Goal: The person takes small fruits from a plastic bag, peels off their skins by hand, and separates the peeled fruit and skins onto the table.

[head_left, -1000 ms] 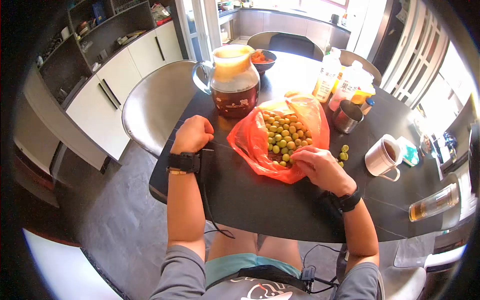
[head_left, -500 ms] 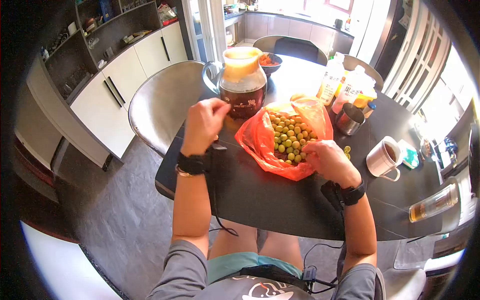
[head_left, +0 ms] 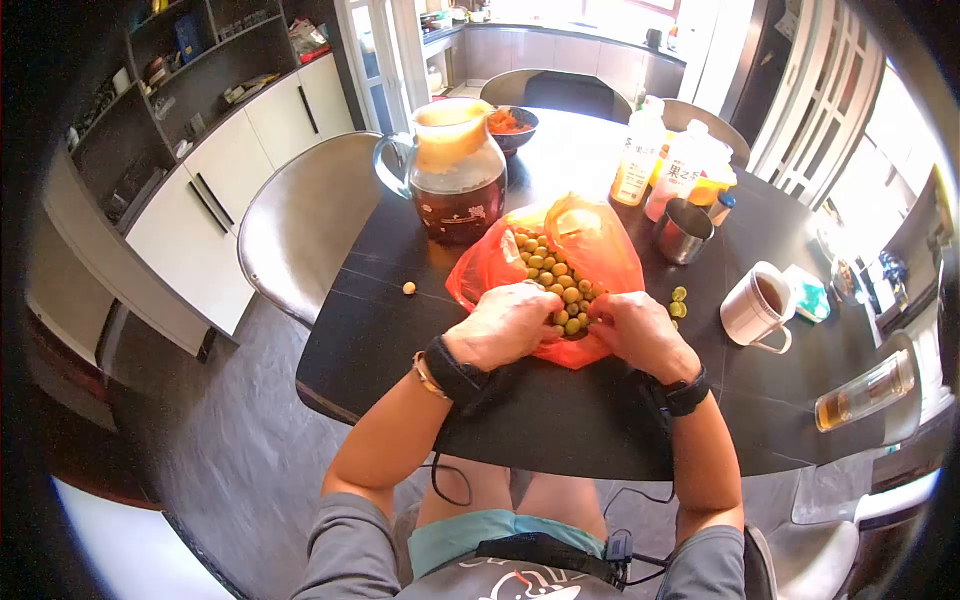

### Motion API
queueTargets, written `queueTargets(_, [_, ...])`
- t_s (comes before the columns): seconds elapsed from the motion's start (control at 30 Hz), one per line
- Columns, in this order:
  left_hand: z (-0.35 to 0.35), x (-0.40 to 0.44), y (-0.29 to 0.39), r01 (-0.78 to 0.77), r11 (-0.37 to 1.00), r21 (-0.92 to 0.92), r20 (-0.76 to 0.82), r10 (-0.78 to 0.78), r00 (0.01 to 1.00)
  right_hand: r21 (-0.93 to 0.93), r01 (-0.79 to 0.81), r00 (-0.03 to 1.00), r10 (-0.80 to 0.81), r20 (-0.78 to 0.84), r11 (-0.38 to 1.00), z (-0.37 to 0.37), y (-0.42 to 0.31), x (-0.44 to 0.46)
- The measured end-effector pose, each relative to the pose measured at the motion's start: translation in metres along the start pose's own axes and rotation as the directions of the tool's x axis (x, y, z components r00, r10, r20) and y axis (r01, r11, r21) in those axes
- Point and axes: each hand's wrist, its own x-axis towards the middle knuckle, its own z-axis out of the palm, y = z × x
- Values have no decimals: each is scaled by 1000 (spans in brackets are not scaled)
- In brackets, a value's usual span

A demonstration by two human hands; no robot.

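An open red plastic bag (head_left: 610,250) full of small round green fruits (head_left: 553,268), olive-like, lies near the middle of the dark table. My left hand (head_left: 508,325) reaches over the bag's near left side, fingers curled down among the fruits. Facing it, my right hand (head_left: 645,332) is at the near right side, its fingertips bent together against the fruits. Whatever either set of fingertips pinches is hidden. One small pale round piece (head_left: 409,288) sits alone on the table left of the bag. Several green fruit pieces (head_left: 678,302) lie to the right of it.
Behind the bag stand a glass pitcher (head_left: 458,205) of dark liquid and a bowl (head_left: 513,140) of orange food. Bottles (head_left: 680,175), a metal cup (head_left: 685,232), a white mug (head_left: 752,310) and a glass tumbler (head_left: 865,392) are on the right. A cable (head_left: 450,485) hangs at the table's front edge.
My left hand has moved right and down from beside the pitcher to the bag. The pale round piece now shows on the table. My right hand stays at the bag's right side.
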Motion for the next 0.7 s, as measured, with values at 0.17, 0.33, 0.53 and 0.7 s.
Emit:
queueTargets(0.17, [3,3,3,22,998,-60,-10,-23,1000,54,47,997,-43,-71,997,3,5,1])
queueTargets(0.33, [16,5,5,52,999,9,-71,-51,996,76,118,981,-104,-163,990,8,3,4])
queueTargets(0.53, [19,6,7,17,998,-62,-145,-26,989,130,104,987,-86,-133,986,7,-5,5])
queueTargets(0.7, [23,10,5,8,988,-156,-191,-38,981,313,105,988,-63,-140,944,6,-1,6])
